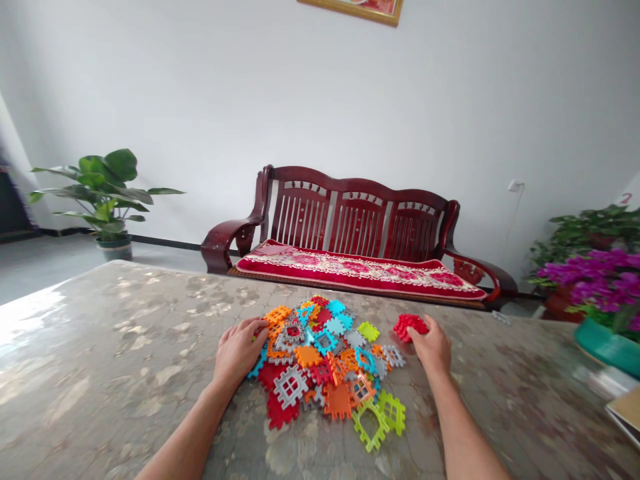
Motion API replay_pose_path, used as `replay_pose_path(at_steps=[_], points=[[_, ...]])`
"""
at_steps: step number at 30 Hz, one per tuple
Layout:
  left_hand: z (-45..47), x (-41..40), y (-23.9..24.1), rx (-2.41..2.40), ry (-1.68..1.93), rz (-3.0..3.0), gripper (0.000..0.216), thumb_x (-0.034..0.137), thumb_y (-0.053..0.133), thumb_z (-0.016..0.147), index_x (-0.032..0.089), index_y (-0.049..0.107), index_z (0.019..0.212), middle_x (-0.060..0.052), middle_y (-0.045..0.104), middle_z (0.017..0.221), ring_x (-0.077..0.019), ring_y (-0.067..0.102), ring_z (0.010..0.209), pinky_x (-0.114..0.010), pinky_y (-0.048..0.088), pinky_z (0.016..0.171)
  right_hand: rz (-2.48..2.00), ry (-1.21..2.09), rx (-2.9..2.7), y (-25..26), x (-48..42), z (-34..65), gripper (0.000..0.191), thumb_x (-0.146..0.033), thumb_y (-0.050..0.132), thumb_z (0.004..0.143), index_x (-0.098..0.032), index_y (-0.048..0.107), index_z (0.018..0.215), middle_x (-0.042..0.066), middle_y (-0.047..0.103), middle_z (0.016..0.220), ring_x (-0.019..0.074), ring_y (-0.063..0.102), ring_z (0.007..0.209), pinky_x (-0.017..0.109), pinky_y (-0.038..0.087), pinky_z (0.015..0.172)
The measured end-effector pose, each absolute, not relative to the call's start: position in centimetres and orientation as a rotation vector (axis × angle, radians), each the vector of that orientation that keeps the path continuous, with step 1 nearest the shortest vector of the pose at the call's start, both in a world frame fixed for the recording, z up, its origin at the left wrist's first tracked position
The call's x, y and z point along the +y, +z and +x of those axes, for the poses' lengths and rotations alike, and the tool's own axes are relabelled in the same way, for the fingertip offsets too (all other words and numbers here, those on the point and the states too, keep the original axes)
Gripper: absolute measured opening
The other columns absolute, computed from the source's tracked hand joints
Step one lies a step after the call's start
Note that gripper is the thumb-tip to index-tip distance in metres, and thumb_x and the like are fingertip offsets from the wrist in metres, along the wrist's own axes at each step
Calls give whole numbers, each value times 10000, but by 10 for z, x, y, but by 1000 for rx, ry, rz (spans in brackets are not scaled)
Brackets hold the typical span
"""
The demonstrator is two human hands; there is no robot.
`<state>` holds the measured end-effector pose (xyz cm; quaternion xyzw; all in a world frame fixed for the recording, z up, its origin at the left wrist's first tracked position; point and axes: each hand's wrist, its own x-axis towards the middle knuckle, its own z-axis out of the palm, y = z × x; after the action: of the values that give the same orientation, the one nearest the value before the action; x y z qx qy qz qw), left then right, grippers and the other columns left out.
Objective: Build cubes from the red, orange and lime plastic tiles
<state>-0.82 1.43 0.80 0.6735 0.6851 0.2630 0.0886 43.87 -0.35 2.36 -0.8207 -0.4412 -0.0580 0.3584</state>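
Note:
A heap of flat plastic interlocking tiles point(327, 363) in red, orange, grey, blue and lime green lies on the marbled table point(125, 360) in front of me. My left hand point(240, 350) rests on the heap's left edge, fingers curled onto the tiles there. My right hand point(433, 347) sits to the right of the heap, with its fingers closed on a small cluster of red tiles point(410, 325) that stands apart from the pile. Two lime green tiles point(380, 417) lie at the heap's near right corner.
A dark red wooden bench point(350, 230) with a red patterned cushion stands beyond the table. A potted green plant point(103, 200) is at the far left. Purple flowers in a teal pot point(607, 333) and some papers point(625, 407) sit at the table's right edge.

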Motion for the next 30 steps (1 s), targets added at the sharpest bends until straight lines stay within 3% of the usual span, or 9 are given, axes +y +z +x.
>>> replay_pose_path(at_steps=[11, 30], points=[[-9, 15, 7, 2046, 795, 2016, 334, 383, 413, 915, 327, 697, 1082, 12, 651, 1308, -207, 573, 1210, -405, 323, 1082, -2199, -176, -1050, 43, -14, 428, 629, -526, 572, 774, -217, 579, 1322, 123, 676, 1213, 331, 613, 1075, 409, 473, 867], [-8, 13, 9, 2045, 771, 2006, 342, 379, 409, 916, 316, 688, 1105, -1, 634, 1335, -210, 570, 1214, -429, 313, 1094, -2170, -216, -1257, 41, -4, 425, 459, -460, 564, 789, -258, 688, 1182, 84, 710, 1130, 288, 625, 1013, 385, 463, 849]])
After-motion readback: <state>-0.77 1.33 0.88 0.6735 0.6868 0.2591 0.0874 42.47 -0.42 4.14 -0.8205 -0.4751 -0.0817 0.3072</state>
